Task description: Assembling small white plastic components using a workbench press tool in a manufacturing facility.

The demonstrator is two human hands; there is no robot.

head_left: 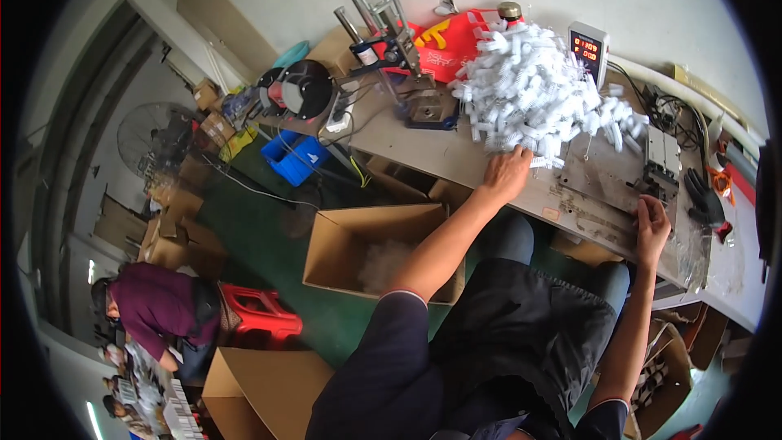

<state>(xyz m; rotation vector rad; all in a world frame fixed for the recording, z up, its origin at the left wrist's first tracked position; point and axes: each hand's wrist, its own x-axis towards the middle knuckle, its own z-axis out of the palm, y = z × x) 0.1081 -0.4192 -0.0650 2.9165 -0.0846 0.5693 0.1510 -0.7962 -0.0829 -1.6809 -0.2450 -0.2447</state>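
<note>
A big heap of small white ribbed plastic pieces (529, 85) lies on the workbench (423, 148) in front of me. At its near edge is my left hand (509, 173), fingers curled together against the white pieces; what they grip is hidden. My right hand (652, 224) is at the bench's right part, just below a small metal fixture (661, 159). Its fingertips are drawn together, and I cannot make out anything between them. Thin wire bits stick out around the heap.
Behind the heap stands a counter with a red display (587, 50). A hand-lever press (407, 65) is to its left. Beside the fixture lies a black glove (705, 202). An open cardboard box (350, 232) sits below the bench; another person (163, 305) bends at the lower left.
</note>
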